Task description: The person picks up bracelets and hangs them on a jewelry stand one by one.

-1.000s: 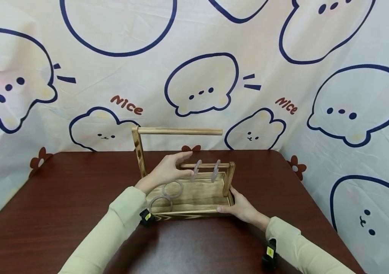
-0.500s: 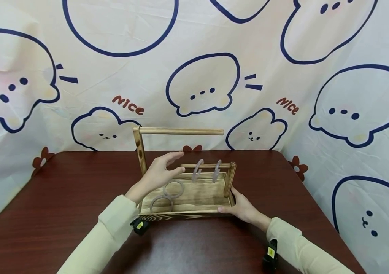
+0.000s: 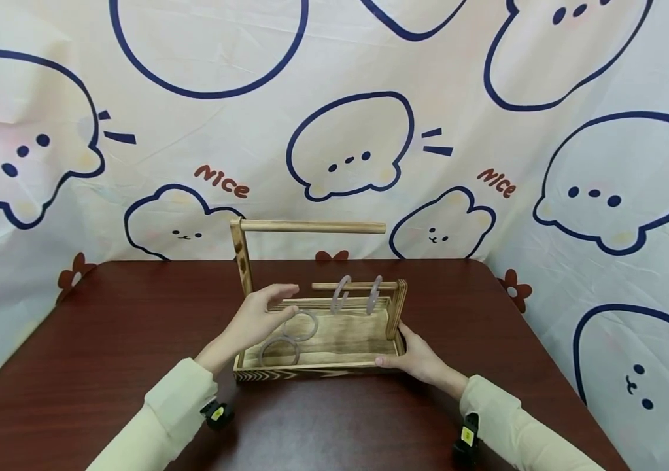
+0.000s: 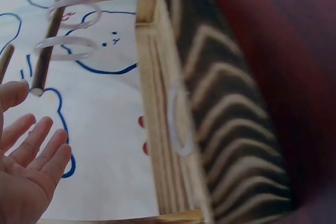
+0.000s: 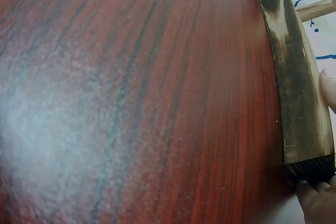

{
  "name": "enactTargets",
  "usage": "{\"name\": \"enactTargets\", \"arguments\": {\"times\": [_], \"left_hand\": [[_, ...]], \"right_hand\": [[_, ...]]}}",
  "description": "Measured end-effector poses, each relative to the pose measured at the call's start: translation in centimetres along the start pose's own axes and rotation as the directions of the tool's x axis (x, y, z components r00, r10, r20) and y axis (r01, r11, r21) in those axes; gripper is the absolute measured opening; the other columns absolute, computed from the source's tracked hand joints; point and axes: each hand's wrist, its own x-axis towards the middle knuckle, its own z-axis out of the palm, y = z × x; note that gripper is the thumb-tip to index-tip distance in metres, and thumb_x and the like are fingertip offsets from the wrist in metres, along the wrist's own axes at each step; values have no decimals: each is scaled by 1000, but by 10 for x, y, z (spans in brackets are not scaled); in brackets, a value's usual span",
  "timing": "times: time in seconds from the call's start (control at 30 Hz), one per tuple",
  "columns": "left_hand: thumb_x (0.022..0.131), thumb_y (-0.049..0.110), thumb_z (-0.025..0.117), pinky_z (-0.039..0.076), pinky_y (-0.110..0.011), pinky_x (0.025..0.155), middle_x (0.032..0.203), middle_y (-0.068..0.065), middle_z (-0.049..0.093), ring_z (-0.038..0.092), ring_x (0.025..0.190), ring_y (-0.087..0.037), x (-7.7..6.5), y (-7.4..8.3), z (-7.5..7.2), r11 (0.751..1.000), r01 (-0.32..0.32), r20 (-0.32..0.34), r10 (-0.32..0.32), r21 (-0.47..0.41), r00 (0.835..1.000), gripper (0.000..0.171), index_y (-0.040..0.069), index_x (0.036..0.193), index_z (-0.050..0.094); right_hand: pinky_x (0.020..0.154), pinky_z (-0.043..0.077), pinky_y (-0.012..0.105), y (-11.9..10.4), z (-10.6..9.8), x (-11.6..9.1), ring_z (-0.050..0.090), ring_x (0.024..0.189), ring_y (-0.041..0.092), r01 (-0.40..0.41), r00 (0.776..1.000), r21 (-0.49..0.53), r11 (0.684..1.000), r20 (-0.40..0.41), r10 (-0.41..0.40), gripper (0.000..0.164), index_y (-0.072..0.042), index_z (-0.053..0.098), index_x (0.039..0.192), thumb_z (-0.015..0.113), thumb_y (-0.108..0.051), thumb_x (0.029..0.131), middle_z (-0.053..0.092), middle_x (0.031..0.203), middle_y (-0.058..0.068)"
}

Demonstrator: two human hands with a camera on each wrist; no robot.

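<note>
A wooden jewelry stand [image 3: 346, 337] with a shallow tray faces me. On its lower bar [image 3: 325, 286] hang two pale bangles [image 3: 341, 294], spaced apart. Two more lie overlapping at the tray's left: a back bangle [image 3: 316, 327] and a front bangle [image 3: 297, 351]. My left hand [image 3: 252, 320] hovers above the tray's left side, holding nothing; its fingers [image 4: 50, 156] are spread, near the bar's free end in the left wrist view. My right hand [image 3: 419, 360] grips the tray's right front corner, thumb [image 5: 328, 90] over the front wall and fingers around the end.
A longer upper bar [image 3: 313, 226] juts rightward from a tall post [image 3: 242, 261] at the stand's back left. The dark red-brown table [image 3: 152, 327] extends around the stand. Behind it hangs a cartoon-printed cloth [image 3: 346, 150].
My left hand has drawn back leftward and down, away from the bangles on the lower bar. My right hand stays on the tray corner, and the bangles keep their places.
</note>
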Motion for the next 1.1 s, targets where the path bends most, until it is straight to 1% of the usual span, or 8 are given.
{"name": "enactTargets", "arguments": {"times": [0.13, 0.3, 0.5, 0.7, 0.8, 0.93, 1.03, 1.1], "left_hand": [[88, 20, 62, 43, -43, 95, 125, -8, 57, 53, 116, -28, -9, -4, 4, 999, 31, 12, -32, 12, 999, 39, 12, 126, 56], [87, 20, 63, 46, -43, 92, 120, -10, 60, 57, 111, -28, -19, -12, 6, 999, 40, 7, -40, 30, 999, 37, 8, 122, 58], [86, 14, 63, 49, -42, 85, 113, -11, 64, 60, 105, -28, -34, -19, 7, 999, 20, -17, -20, 46, 1000, 33, 7, 118, 61], [83, 8, 64, 49, -43, 85, 110, -9, 66, 61, 102, -26, -46, -21, 7, 998, -12, -61, 16, 64, 998, 30, 6, 113, 64], [83, 9, 65, 49, -43, 85, 107, -8, 67, 62, 101, -24, -50, -21, 5, 998, 7, -76, -2, 61, 997, 28, 8, 112, 65], [83, 9, 65, 48, -43, 87, 110, -7, 66, 60, 105, -25, -55, -23, 3, 998, 37, -82, -33, 56, 996, 29, 7, 112, 64], [83, 9, 66, 46, -44, 89, 114, -7, 64, 58, 108, -28, -59, -27, 2, 995, 52, -89, -44, 86, 995, 32, 7, 114, 63], [83, 10, 66, 47, -45, 86, 110, -9, 64, 58, 103, -28, -61, -32, 1, 992, 72, -94, -62, 107, 994, 35, 7, 117, 61]], "right_hand": [[105, 28, 50, 1, -1, 1, 24, 136, 33, -3, 1000, -9, 1000, 0, 3, 109, -2, 12, 147, 78, -40, 69, 25, 148, 20], [105, 29, 50, 1, -2, 2, 25, 135, 33, -21, 1000, -23, 1000, 2, 21, 108, -1, 13, 146, 78, -40, 69, 26, 148, 20], [104, 29, 51, 1, -4, 1, 25, 135, 34, -14, 1000, -17, 1000, -14, 14, 106, 0, 16, 146, 79, -37, 69, 26, 148, 20], [101, 34, 49, 4, -8, -4, 29, 133, 36, -5, 1000, 11, 1000, -25, 5, 106, -1, 16, 146, 79, -36, 69, 25, 147, 22], [99, 38, 48, 5, -11, -7, 34, 130, 40, 2, 1000, 46, 999, -14, -2, 105, 2, 14, 146, 79, -33, 70, 27, 146, 25], [98, 39, 47, 7, -14, -9, 37, 128, 41, 9, 1000, 56, 998, -15, -8, 102, 5, 15, 144, 78, -30, 72, 30, 143, 27], [99, 38, 47, 8, -16, -11, 36, 129, 40, 9, 1000, 75, 997, -17, -8, 100, 6, 16, 144, 78, -28, 73, 30, 143, 28], [100, 37, 47, 8, -17, -13, 36, 129, 41, 6, 1000, 88, 996, -16, -4, 98, 6, 17, 144, 77, -26, 73, 30, 143, 28]]}}
